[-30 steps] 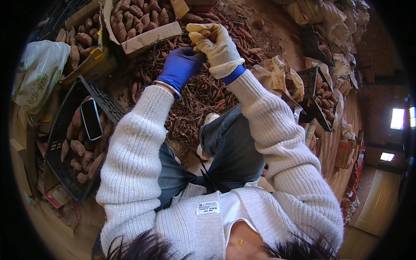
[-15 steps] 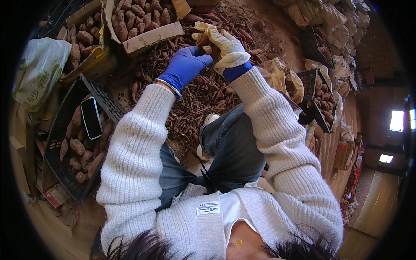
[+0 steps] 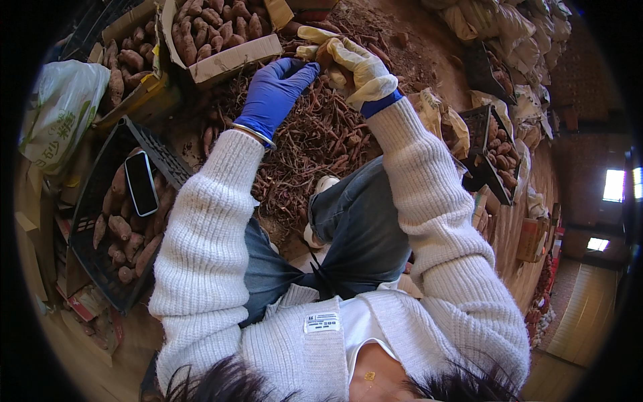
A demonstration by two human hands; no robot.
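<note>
My right hand [image 3: 362, 70], in a cream glove over a blue one, is closed around a reddish-brown sweet potato [image 3: 325, 57], most of it hidden by the fingers. Just to its left, my left hand [image 3: 273, 95] in a blue glove has thumb and fingers pinched together. Whatever sits in that pinch is too small to make out. Below both hands spreads a heap of thin roots and slender sweet potatoes [image 3: 301, 144] on the ground.
A cardboard box [image 3: 238, 57] of sweet potatoes stands beyond my left hand. At the left, a phone [image 3: 141, 182] lies on sweet potatoes in a black crate [image 3: 84, 231], near a white plastic bag [image 3: 67, 100]. Another black crate [image 3: 477, 144] and sacks [image 3: 479, 30] are at the right.
My left hand has shifted slightly left and up, its fingers now pinched. My right hand has moved a little right with the sweet potato and turned slightly.
</note>
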